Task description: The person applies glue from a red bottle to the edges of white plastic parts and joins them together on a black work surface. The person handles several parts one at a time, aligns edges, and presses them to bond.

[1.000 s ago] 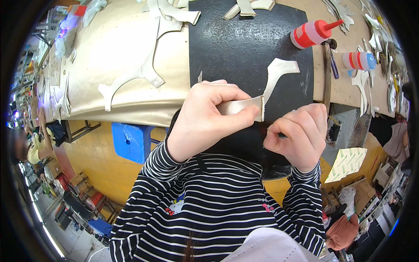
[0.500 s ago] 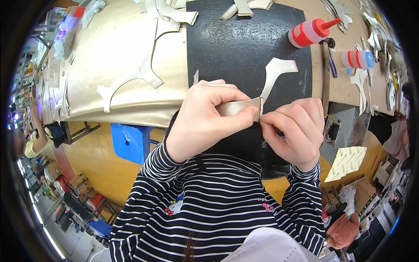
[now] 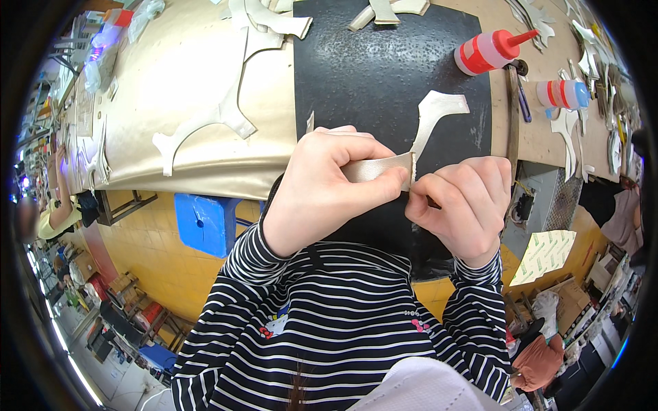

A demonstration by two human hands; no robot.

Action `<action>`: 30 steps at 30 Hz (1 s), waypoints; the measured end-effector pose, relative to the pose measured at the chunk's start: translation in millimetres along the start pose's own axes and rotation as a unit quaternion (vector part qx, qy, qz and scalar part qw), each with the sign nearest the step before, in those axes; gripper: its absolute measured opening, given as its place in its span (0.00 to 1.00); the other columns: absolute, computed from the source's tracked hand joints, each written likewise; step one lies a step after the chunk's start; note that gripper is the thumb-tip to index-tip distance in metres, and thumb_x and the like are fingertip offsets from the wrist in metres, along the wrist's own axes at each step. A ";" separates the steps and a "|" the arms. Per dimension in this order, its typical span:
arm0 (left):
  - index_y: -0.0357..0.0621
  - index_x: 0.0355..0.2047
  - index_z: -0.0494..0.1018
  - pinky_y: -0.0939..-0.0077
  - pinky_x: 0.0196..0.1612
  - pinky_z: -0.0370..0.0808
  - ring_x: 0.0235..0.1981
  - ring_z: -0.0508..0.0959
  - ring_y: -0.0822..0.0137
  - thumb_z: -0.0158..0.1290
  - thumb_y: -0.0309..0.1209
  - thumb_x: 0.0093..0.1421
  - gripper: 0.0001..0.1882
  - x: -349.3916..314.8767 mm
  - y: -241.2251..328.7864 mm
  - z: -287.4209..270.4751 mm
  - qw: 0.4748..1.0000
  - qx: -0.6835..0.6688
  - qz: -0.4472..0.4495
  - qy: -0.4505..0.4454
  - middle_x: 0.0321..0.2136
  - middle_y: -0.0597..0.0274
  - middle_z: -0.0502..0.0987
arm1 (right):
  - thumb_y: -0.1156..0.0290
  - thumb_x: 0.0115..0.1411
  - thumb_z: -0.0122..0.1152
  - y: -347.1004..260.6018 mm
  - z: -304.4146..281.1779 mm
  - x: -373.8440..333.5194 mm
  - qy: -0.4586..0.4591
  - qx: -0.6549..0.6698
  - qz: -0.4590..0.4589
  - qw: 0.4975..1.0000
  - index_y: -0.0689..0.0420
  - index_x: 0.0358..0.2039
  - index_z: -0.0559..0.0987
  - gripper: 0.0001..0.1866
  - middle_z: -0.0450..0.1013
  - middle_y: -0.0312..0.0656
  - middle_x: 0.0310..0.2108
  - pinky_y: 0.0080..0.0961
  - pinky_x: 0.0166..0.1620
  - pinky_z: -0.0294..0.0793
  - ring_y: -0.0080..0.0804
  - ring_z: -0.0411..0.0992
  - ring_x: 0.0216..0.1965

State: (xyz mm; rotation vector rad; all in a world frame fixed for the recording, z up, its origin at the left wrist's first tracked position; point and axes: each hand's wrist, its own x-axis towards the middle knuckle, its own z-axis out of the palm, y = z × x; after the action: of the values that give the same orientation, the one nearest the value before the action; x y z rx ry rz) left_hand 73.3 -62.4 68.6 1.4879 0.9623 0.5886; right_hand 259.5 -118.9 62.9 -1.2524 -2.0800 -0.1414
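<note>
— Head view: what are the hands doing?
— Left hand (image 3: 322,195) pinches a beige cut strip (image 3: 373,168) above the black mat (image 3: 370,75); right hand (image 3: 462,205) pinches its end, fingertips almost touching.
— Around the mat?
— Just right of it, a red-capped glue bottle (image 3: 486,51); left of it, a beige sheet (image 3: 185,75).

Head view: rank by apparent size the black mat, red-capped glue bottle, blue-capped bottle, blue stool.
1. black mat
2. blue stool, though it sits lower and farther from the camera
3. red-capped glue bottle
4. blue-capped bottle, only slightly smaller, near the warped rim
</note>
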 end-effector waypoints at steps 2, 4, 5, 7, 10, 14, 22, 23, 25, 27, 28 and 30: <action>0.32 0.27 0.79 0.77 0.30 0.63 0.25 0.68 0.74 0.61 0.25 0.51 0.06 -0.4 1.4 -0.9 1.000 0.001 -0.013 -0.007 0.20 0.63 0.77 | 0.76 0.38 0.66 -0.2 -0.1 -0.6 0.005 0.001 0.006 1.000 0.54 0.24 0.78 0.09 0.69 0.30 0.22 0.26 0.33 0.64 0.27 0.68 0.24; 0.33 0.26 0.80 0.77 0.30 0.64 0.25 0.68 0.74 0.61 0.25 0.51 0.06 -0.6 2.7 -1.7 1.000 0.002 -0.022 -0.012 0.20 0.63 0.77 | 0.76 0.38 0.66 -0.4 -0.6 -1.4 0.009 0.001 0.013 1.000 0.54 0.24 0.78 0.09 0.69 0.30 0.22 0.26 0.34 0.64 0.28 0.68 0.24; 0.32 0.26 0.80 0.77 0.30 0.64 0.25 0.68 0.74 0.61 0.25 0.51 0.06 -0.7 3.2 -1.9 1.000 0.003 -0.025 -0.013 0.20 0.63 0.77 | 0.76 0.38 0.66 -0.5 -1.1 -1.8 0.007 0.003 0.015 1.000 0.53 0.23 0.78 0.09 0.69 0.30 0.22 0.26 0.34 0.64 0.28 0.68 0.24; 0.32 0.26 0.79 0.77 0.30 0.64 0.25 0.68 0.74 0.61 0.25 0.51 0.06 -0.5 3.6 -1.9 1.000 0.004 -0.026 -0.013 0.20 0.63 0.77 | 0.76 0.37 0.66 -0.8 -2.5 -2.8 0.006 0.009 0.021 1.000 0.53 0.23 0.78 0.09 0.69 0.30 0.21 0.26 0.34 0.64 0.28 0.68 0.24; 0.32 0.27 0.79 0.77 0.30 0.64 0.25 0.68 0.74 0.61 0.25 0.51 0.06 -0.2 3.0 -1.7 1.000 0.003 -0.019 -0.009 0.20 0.63 0.77 | 0.77 0.37 0.65 -1.1 -4.9 -4.1 0.001 0.024 0.026 0.999 0.53 0.23 0.78 0.09 0.69 0.30 0.21 0.26 0.33 0.63 0.28 0.67 0.23; 0.32 0.27 0.79 0.77 0.29 0.63 0.25 0.68 0.74 0.61 0.25 0.51 0.06 -1.0 2.4 -3.2 1.000 0.015 -0.016 -0.004 0.20 0.63 0.77 | 0.77 0.35 0.66 0.3 -9.1 -5.3 0.018 0.047 0.031 0.998 0.52 0.23 0.78 0.10 0.70 0.30 0.21 0.26 0.33 0.63 0.29 0.68 0.24; 0.32 0.27 0.79 0.77 0.29 0.63 0.25 0.68 0.74 0.61 0.24 0.51 0.06 -0.9 2.2 -1.7 1.000 0.011 -0.017 -0.011 0.19 0.63 0.77 | 0.75 0.33 0.70 2.5 -7.8 -7.0 -0.007 0.052 0.027 0.998 0.52 0.26 0.80 0.15 0.72 0.30 0.24 0.27 0.35 0.64 0.29 0.69 0.26; 0.32 0.26 0.79 0.77 0.29 0.63 0.24 0.68 0.74 0.61 0.24 0.51 0.06 -1.0 2.0 -0.9 1.000 0.008 -0.012 -0.011 0.19 0.63 0.77 | 0.75 0.33 0.70 2.5 -7.6 -6.6 -0.009 0.051 0.024 0.998 0.53 0.27 0.80 0.15 0.72 0.30 0.24 0.26 0.35 0.64 0.29 0.69 0.26; 0.32 0.26 0.79 0.77 0.29 0.63 0.24 0.68 0.74 0.61 0.24 0.51 0.06 -0.8 1.1 -0.1 1.000 0.010 0.001 -0.010 0.19 0.63 0.77 | 0.75 0.34 0.70 2.5 -7.6 -5.4 -0.018 0.054 0.019 0.998 0.53 0.27 0.81 0.15 0.72 0.30 0.25 0.26 0.36 0.64 0.28 0.69 0.26; 0.32 0.26 0.79 0.77 0.29 0.63 0.24 0.68 0.74 0.61 0.24 0.50 0.06 -0.1 -0.4 0.1 1.000 0.021 0.020 -0.009 0.19 0.63 0.77 | 0.75 0.34 0.70 1.9 -7.3 -4.2 -0.023 0.043 0.015 0.999 0.53 0.27 0.80 0.14 0.72 0.30 0.24 0.26 0.36 0.64 0.27 0.69 0.26; 0.32 0.26 0.79 0.77 0.29 0.63 0.23 0.67 0.74 0.61 0.24 0.50 0.06 0.2 -1.0 0.2 1.000 0.024 0.019 -0.007 0.19 0.63 0.77 | 0.75 0.35 0.70 1.5 -7.0 -3.7 -0.024 0.040 0.014 0.999 0.53 0.27 0.80 0.14 0.72 0.30 0.24 0.26 0.36 0.65 0.27 0.69 0.26; 0.32 0.25 0.79 0.77 0.29 0.63 0.23 0.67 0.74 0.61 0.24 0.50 0.06 0.9 -1.7 0.2 0.999 0.029 0.015 -0.001 0.19 0.63 0.77 | 0.75 0.35 0.69 1.1 -5.1 -2.4 -0.020 0.028 0.006 0.999 0.54 0.27 0.80 0.13 0.72 0.30 0.24 0.26 0.36 0.65 0.27 0.69 0.25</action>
State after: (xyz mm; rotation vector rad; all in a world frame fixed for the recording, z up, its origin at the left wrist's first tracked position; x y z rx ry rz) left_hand 73.6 -61.8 66.7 1.5562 0.9644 0.5846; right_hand 263.6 -122.3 65.0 -1.2426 -2.0954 -0.0533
